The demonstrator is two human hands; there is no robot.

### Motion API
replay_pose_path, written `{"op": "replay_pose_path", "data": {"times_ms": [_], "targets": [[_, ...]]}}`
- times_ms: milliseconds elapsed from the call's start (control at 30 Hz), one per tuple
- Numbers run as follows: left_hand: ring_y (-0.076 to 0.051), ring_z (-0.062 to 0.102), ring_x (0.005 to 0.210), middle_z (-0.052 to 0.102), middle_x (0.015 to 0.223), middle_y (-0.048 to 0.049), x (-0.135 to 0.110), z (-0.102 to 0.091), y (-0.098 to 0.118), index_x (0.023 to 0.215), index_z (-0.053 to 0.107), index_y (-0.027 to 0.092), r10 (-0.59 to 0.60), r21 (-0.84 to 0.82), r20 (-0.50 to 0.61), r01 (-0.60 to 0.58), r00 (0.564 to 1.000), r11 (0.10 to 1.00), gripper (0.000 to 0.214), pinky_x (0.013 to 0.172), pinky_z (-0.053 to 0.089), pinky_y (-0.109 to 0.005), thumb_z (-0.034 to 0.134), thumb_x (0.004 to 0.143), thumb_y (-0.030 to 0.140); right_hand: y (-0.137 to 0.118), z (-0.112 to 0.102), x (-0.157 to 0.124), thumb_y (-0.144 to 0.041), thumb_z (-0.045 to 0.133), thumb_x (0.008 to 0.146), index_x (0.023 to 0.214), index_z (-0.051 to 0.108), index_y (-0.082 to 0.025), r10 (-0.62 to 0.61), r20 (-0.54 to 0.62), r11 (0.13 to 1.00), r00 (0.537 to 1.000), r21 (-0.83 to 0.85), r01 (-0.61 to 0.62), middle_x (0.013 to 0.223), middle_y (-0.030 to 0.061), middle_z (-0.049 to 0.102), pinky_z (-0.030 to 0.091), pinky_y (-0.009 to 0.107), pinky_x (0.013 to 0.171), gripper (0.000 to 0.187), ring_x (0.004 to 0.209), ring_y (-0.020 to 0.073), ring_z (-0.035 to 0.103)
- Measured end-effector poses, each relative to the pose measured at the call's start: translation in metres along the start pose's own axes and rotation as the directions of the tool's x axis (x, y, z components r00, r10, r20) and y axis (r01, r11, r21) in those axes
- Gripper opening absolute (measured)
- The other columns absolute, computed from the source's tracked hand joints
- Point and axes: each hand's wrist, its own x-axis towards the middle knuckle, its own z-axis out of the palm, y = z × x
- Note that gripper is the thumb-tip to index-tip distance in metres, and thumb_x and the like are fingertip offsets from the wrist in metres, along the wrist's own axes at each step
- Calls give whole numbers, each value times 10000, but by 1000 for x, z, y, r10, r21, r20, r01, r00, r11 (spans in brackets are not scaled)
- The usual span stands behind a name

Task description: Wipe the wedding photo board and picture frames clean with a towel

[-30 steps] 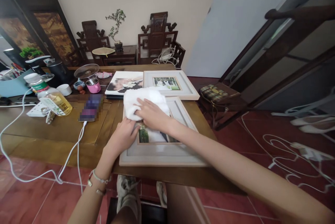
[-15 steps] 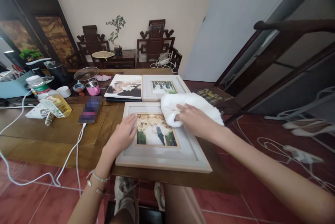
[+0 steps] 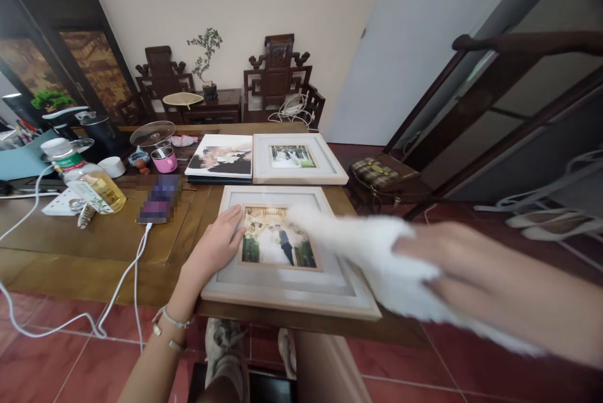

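A pale picture frame [image 3: 292, 302] with a wedding photo [image 3: 277, 236] lies flat at the table's front edge. My left hand [image 3: 220, 241] rests flat on its left side, fingers stretched out. In my right hand [image 3: 452, 255], blurred by motion, is a white fluffy cloth [image 3: 377, 246]. The cloth spans the frame's right side and trails past the table edge; whether it touches the glass I cannot tell. Behind stand a second framed photo [image 3: 301, 174] and a photo album [image 3: 221, 155] with a picture on its cover, both lying flat.
On the wooden table [image 3: 146, 252] to the left are a phone [image 3: 160, 199] on a white cable, a bottle of yellow liquid [image 3: 106, 186], a pink cup [image 3: 164, 161] and a power strip [image 3: 59, 202]. A plaid bag [image 3: 374, 172] sits right, beyond the table.
My right hand has swept right and toward me with the cloth, off the frame's upper right corner. My left hand stays on the frame. The plaid bag is now uncovered.
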Motion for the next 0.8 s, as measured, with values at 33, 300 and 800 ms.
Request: {"op": "replay_pose_path", "data": {"times_ms": [33, 300, 800], "targets": [[-245, 364, 1388, 425, 1479, -130, 0, 0, -1, 1374, 458, 151, 6, -3, -6, -6, 1000, 1000, 465, 1135, 317, -460, 372, 960, 343, 8, 0, 13, -52, 431, 672, 745, 671, -307, 49, -23, 998, 999, -49, -50, 773, 23, 710, 549, 294, 588, 358, 703, 190, 682], [-242, 361, 1389, 412, 1486, -134, -3, 5, -3, 1387, 440, 143, 10, 12, -40, -10, 999, 1000, 469, 1127, 332, -463, 389, 956, 320, 14, 82, 93, 96, 418, 702, 914, 708, -63, -46, 58, 970, 997, -236, 59, 1381, 216, 503, 337, 486, 1095, 393, 1337, 331, 393], [-238, 352, 1394, 408, 1489, -135, -4, 5, -1, 1399, 425, 147, 22, 11, -45, -22, 999, 1000, 469, 1135, 318, -463, 385, 958, 302, -97, 46, -10, -67, 519, 553, 777, 686, -218, -228, 186, 973, 956, 15, 229, 922, 113, 717, 478, 355, 957, 317, 1059, 286, 607]]}}
